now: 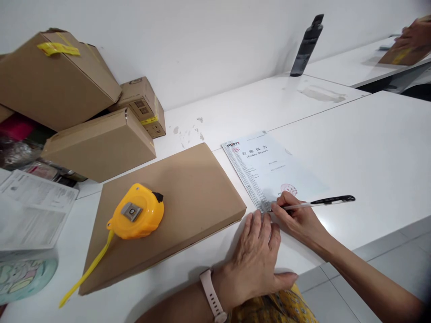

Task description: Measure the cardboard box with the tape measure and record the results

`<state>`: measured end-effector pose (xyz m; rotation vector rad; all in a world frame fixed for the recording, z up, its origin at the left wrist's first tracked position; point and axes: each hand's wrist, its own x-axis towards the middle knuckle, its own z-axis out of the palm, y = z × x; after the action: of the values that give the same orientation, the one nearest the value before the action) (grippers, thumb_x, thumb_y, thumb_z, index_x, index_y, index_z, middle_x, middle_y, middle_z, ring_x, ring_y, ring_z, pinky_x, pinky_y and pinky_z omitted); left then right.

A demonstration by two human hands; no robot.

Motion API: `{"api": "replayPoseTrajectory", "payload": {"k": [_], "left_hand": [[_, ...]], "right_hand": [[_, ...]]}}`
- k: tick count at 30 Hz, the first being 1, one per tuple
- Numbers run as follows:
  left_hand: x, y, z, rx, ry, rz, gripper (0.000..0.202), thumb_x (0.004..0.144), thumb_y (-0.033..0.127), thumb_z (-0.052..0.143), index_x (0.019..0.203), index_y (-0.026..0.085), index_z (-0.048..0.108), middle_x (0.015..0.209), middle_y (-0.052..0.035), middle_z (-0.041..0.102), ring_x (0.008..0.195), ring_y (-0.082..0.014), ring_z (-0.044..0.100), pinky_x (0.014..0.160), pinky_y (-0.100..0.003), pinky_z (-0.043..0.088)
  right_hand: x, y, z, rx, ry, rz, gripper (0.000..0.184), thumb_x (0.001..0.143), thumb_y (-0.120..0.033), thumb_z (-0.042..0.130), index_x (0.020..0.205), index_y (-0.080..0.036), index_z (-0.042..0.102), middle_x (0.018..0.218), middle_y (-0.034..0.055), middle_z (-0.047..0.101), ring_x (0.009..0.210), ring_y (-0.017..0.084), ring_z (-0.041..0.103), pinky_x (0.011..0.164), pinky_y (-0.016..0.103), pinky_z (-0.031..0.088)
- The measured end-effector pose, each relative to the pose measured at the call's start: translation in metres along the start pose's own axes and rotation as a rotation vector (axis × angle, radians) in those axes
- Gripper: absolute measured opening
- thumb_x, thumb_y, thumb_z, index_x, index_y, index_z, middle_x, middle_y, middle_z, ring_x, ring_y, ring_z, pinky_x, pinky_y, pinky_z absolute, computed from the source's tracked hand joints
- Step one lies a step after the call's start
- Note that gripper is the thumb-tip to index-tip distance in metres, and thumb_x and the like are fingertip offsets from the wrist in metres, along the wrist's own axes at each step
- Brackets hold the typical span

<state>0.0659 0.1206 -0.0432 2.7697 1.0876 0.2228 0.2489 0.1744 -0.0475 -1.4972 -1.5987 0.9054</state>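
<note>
My right hand (pixel 298 217) grips a pen (pixel 318 203) with a clear barrel and a black cap end, its tip down at the lower left corner of a printed sheet (pixel 269 163). The sheet is headed "Testing Report", carries red stamps, and has a column of small handwritten marks along its left side. My left hand (pixel 257 255) lies flat with fingers stretched out, fingertips at the sheet's bottom corner. Left of the sheet, a flat cardboard box (pixel 191 193) bears a yellow tape measure (pixel 138 213) with a yellow strap hanging off it.
Cardboard boxes (pixel 104 143) are piled at the left against the wall, beside printed papers (pixel 37 211) and a pale green patterned container (pixel 27 278). A dark bottle (pixel 306 47) stands at the back. Far right, another person's hand (pixel 415 36) holds a small cardboard box (pixel 404 54).
</note>
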Motion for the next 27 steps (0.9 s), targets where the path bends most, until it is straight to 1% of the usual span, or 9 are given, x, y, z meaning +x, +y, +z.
{"api": "replayPoseTrajectory", "payload": {"k": [6,12,15,18,22,27], "left_hand": [[0.001,0.0,-0.0013,-0.001,-0.008,-0.003,0.093,0.094,0.074,0.046,0.151,0.0,0.04,0.159,-0.0279,0.041,0.152,-0.0421,0.033,0.127,-0.049,0.023],[-0.0004,0.0001,0.0014,-0.008,0.007,-0.002,0.093,0.094,0.074,0.045,0.151,0.0,0.039,0.16,-0.0277,0.041,0.152,-0.0423,0.032,0.127,-0.05,0.024],[-0.0008,0.0,0.0035,-0.042,0.015,-0.006,0.093,0.093,0.073,0.047,0.151,0.001,0.039,0.16,-0.0283,0.04,0.153,-0.0422,0.031,0.128,-0.05,0.024],[-0.0019,-0.0001,0.0058,-0.1,0.032,-0.038,0.092,0.092,0.073,0.051,0.151,0.003,0.04,0.161,-0.0288,0.039,0.154,-0.0408,0.027,0.128,-0.049,0.024],[-0.0028,-0.0002,0.0068,-0.147,0.036,-0.053,0.091,0.092,0.073,0.051,0.151,0.004,0.04,0.161,-0.0301,0.036,0.156,-0.0399,0.024,0.128,-0.049,0.024],[-0.0008,0.0005,0.0041,-0.132,0.011,-0.05,0.093,0.09,0.072,0.054,0.15,0.003,0.041,0.16,-0.0312,0.039,0.154,-0.0422,0.027,0.127,-0.052,0.028]], "right_hand": [[0.0,-0.0025,0.0001,-0.038,0.011,-0.021,0.032,0.091,-0.042,0.061,0.068,-0.027,0.046,0.06,-0.0027,0.049,0.055,0.015,0.044,0.051,0.03,0.037],[-0.0006,-0.0005,-0.0006,-0.014,-0.006,0.002,0.032,0.09,-0.043,0.062,0.068,-0.026,0.046,0.058,-0.0031,0.048,0.053,0.015,0.043,0.049,0.03,0.036],[-0.0002,0.0003,-0.001,-0.01,-0.015,0.004,0.031,0.09,-0.042,0.061,0.067,-0.026,0.046,0.059,-0.0028,0.049,0.053,0.014,0.043,0.049,0.03,0.036],[0.0001,-0.0002,-0.0015,-0.023,-0.009,-0.008,0.032,0.09,-0.042,0.06,0.066,-0.026,0.045,0.06,-0.0025,0.048,0.054,0.014,0.041,0.049,0.029,0.034],[0.0001,-0.001,-0.0019,-0.036,0.0,-0.019,0.033,0.091,-0.042,0.06,0.066,-0.026,0.044,0.06,-0.0026,0.047,0.056,0.015,0.042,0.051,0.03,0.035],[0.0002,-0.0004,-0.0017,-0.025,-0.002,-0.011,0.034,0.089,-0.044,0.061,0.066,-0.026,0.043,0.059,-0.0037,0.044,0.054,0.015,0.041,0.05,0.03,0.035]]}}
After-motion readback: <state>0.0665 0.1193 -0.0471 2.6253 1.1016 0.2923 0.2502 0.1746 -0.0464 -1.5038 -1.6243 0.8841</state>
